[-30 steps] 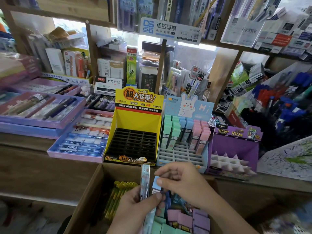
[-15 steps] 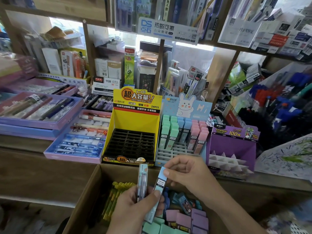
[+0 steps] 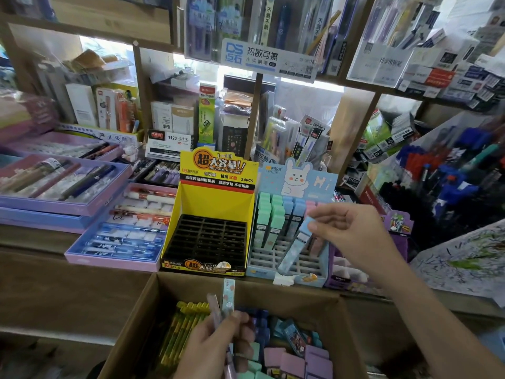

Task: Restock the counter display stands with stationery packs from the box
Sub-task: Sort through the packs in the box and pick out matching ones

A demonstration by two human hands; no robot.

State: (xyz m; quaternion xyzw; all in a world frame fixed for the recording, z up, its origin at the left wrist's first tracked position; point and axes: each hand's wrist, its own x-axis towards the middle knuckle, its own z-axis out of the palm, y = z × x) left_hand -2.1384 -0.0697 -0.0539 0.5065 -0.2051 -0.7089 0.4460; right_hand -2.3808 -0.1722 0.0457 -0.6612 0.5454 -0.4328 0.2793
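Packs in my left hand (image 3: 218,348) and my right hand (image 3: 352,233), cardboard box (image 3: 287,294) below.

At my far left lie purple trays (image 3: 68,206) of pens. Next to them stands the yellow display stand (image 3: 216,198), its black grid of slots facing me. Below it, over the open box, my left hand curls its fingers round two slim packs (image 3: 228,295) held upright, their tops poking above my thumb. Along the box's left side lie yellow packs (image 3: 183,332), with purple and green packs (image 3: 292,359) toward its right. Just beside the yellow stand is the blue bunny stand (image 3: 296,179), with green, blue and pink packs standing in its back rows. My right hand pinches the top end of a light blue pack (image 3: 295,247) between thumb and fingers. The pack is tilted, its lower end down over the stand's front slots. I cannot tell whether it touches them.
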